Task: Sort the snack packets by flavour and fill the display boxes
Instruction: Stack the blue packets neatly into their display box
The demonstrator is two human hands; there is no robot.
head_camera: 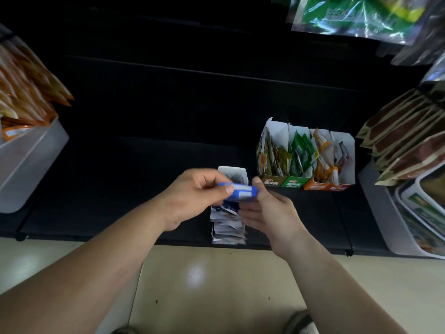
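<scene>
Above the front edge of the black shelf [120, 189], near its middle, I see the left hand [199, 194] pinching a small stack of blue packets [242, 191] between thumb and curled fingers. The right hand [267, 210] sits just beside it, fingers relaxed and spread, thumb against the stack's right end. Beneath both, a narrow box [233, 170] of blue-and-white packets stands at the shelf's front edge. Farther back, to the right, a row of four boxes [294, 183] holds olive, green, orange and red-white packets. White bins [29, 160] of bagged snacks stand at the shelf's left and right ends.
</scene>
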